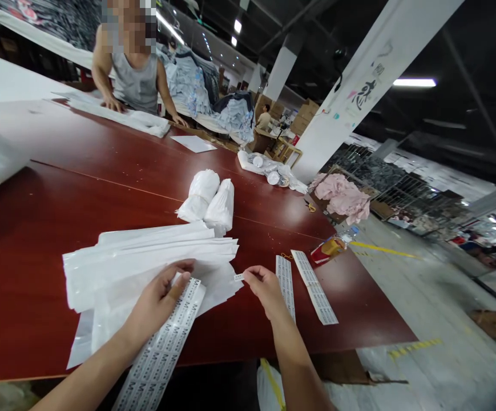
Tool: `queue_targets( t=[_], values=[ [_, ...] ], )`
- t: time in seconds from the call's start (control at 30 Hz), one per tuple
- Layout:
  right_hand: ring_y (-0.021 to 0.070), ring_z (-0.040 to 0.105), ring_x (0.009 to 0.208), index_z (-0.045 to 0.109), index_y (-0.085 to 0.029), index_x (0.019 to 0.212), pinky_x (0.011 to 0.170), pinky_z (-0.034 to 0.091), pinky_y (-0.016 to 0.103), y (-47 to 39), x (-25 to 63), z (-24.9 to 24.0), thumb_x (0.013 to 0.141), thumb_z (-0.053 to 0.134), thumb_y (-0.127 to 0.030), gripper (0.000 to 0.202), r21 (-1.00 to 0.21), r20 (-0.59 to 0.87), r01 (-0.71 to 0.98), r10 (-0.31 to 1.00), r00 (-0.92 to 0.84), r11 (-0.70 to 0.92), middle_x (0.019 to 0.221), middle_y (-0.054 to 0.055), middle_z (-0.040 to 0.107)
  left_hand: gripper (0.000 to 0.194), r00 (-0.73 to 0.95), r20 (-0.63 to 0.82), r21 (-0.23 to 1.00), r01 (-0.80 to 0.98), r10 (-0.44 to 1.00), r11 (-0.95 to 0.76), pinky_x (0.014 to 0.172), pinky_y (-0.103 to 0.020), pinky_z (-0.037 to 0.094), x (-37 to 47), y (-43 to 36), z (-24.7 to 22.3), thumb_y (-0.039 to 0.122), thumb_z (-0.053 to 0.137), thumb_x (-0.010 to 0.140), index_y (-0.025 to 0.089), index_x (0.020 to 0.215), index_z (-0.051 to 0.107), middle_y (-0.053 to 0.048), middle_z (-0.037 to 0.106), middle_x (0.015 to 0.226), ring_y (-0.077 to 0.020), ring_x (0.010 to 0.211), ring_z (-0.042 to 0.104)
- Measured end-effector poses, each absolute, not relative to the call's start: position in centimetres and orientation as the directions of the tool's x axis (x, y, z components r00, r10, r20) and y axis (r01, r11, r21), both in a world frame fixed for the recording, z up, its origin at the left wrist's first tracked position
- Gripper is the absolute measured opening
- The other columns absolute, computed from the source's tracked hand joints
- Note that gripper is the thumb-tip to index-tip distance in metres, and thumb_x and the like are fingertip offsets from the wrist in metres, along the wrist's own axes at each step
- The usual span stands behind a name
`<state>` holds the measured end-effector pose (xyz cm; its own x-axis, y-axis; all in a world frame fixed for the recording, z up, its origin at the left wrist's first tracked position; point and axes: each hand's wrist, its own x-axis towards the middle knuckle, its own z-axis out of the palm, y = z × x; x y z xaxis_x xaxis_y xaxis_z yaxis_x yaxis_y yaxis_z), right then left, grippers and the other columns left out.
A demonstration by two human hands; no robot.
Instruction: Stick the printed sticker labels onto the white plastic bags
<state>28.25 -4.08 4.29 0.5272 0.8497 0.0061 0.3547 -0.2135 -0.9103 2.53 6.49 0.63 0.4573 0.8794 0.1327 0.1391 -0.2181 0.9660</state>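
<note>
table (37, 228): dark red, carries everything
bags (145, 257): thin, slippery stack, near edge
strip (166, 348): floppy M labels over the bags; left hand (157, 302) pins it, fingers flat
sticker (239, 277): tiny, light, tacky; right hand (265, 288) pinches its edge

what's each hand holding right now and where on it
Right hand pinches a small sticker by its edge; left hand presses the sticker strip near its top.

Right hand (265, 287) pinches a sticker (239, 277) beside plastic bags (145, 257).
</note>
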Motion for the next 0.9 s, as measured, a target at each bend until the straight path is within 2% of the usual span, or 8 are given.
queue_targets(
  t=[0.1, 0.23, 0.43, 0.63, 0.73, 0.8, 0.87, 0.9],
  values=[
    [0.0185, 0.064, 0.077, 0.075, -0.020, 0.093, 0.071, 0.051, 0.029, -4.3, 27.5, 3.4, 0.081, 0.071, -0.047, 0.030, -0.885, -0.116, 0.349, 0.871, 0.478, -0.309, 0.085, 0.003, 0.071, 0.042, 0.474, 0.118, 0.964, 0.157, 0.873, -0.215, 0.106, -0.038, 0.050, 2.4, 6.5, 0.7, 0.060, 0.049, 0.098, 0.026, 0.112, 0.069, -0.004, 0.065, 0.138, -0.0277, 0.122, 0.063],
    [0.0213, 0.067, 0.090, 0.073, -0.021, 0.088, 0.085, 0.050, 0.032, -4.4, 26.6, 2.1, 0.083, 0.069, -0.039, 0.020, -0.854, -0.079, 0.425, 0.881, 0.466, -0.301, 0.093, 0.004, 0.074, 0.042, 0.489, 0.128, 0.959, 0.160, 0.863, -0.233, 0.103, -0.038, 0.051, 2.3, 6.6, 0.5, 0.059, 0.049, 0.099, 0.025, 0.113, 0.069, -0.005, 0.065, 0.138, -0.0276, 0.122, 0.063],
    [0.0211, 0.068, 0.083, 0.071, -0.024, 0.087, 0.075, 0.048, 0.031, -4.6, 26.0, 0.5, 0.087, 0.066, -0.042, 0.018, -0.759, 0.022, 0.576, 0.872, 0.489, -0.303, 0.090, 0.001, 0.074, 0.043, 0.494, 0.147, 0.958, 0.146, 0.857, -0.249, 0.106, -0.040, 0.050, 2.4, 6.9, 0.0, 0.058, 0.048, 0.100, 0.024, 0.116, 0.068, -0.006, 0.067, 0.135, -0.0277, 0.124, 0.062],
    [0.0237, 0.069, 0.085, 0.074, -0.023, 0.090, 0.076, 0.051, 0.033, -4.9, 27.1, -0.2, 0.088, 0.065, -0.044, 0.023, -0.793, 0.056, 0.568, 0.902, 0.428, -0.220, 0.090, 0.004, 0.074, 0.043, 0.482, 0.177, 0.959, 0.110, 0.858, -0.260, 0.109, -0.042, 0.047, 2.5, 6.7, 0.3, 0.056, 0.048, 0.100, 0.021, 0.112, 0.069, -0.009, 0.068, 0.133, -0.0285, 0.124, 0.062],
    [0.0233, 0.068, 0.084, 0.073, -0.024, 0.101, 0.078, 0.054, 0.035, -4.9, 26.9, -0.4, 0.086, 0.067, -0.044, 0.026, -0.752, 0.169, 0.631, 0.869, 0.465, -0.191, 0.098, 0.006, 0.073, 0.042, 0.482, 0.201, 0.956, 0.094, 0.853, -0.278, 0.106, -0.043, 0.048, 2.4, 6.7, 0.3, 0.055, 0.048, 0.101, 0.022, 0.113, 0.070, -0.009, 0.068, 0.132, -0.0287, 0.122, 0.063],
    [0.0240, 0.068, 0.096, 0.072, -0.025, 0.108, 0.083, 0.055, 0.035, -4.7, 26.5, -0.7, 0.088, 0.066, -0.038, 0.025, -0.708, 0.290, 0.701, 0.869, 0.402, -0.088, 0.115, 0.008, 0.070, 0.042, 0.484, 0.220, 0.951, 0.085, 0.847, -0.296, 0.104, -0.043, 0.050, 2.4, 6.7, 0.0, 0.054, 0.048, 0.101, 0.021, 0.115, 0.069, -0.009, 0.070, 0.129, -0.0283, 0.117, 0.065],
    [0.0240, 0.065, 0.108, 0.073, -0.025, 0.104, 0.090, 0.054, 0.035, -4.2, 26.2, -1.2, 0.090, 0.061, -0.029, 0.019, -0.656, 0.376, 0.753, 0.882, 0.285, 0.037, 0.122, 0.008, 0.067, 0.042, 0.478, 0.246, 0.944, 0.078, 0.843, -0.319, 0.103, -0.043, 0.051, 2.5, 6.8, -0.3, 0.053, 0.047, 0.101, 0.020, 0.116, 0.069, -0.010, 0.072, 0.124, -0.0282, 0.112, 0.067],
    [0.0236, 0.065, 0.109, 0.074, -0.025, 0.098, 0.092, 0.054, 0.034, -3.9, 26.2, -1.4, 0.090, 0.059, -0.025, 0.017, -0.630, 0.402, 0.773, 0.884, 0.240, 0.077, 0.119, 0.008, 0.068, 0.043, 0.473, 0.260, 0.940, 0.075, 0.842, -0.332, 0.103, -0.043, 0.051, 2.5, 6.8, -0.4, 0.053, 0.047, 0.101, 0.020, 0.116, 0.070, -0.010, 0.073, 0.123, -0.0283, 0.111, 0.068]
  ],
)
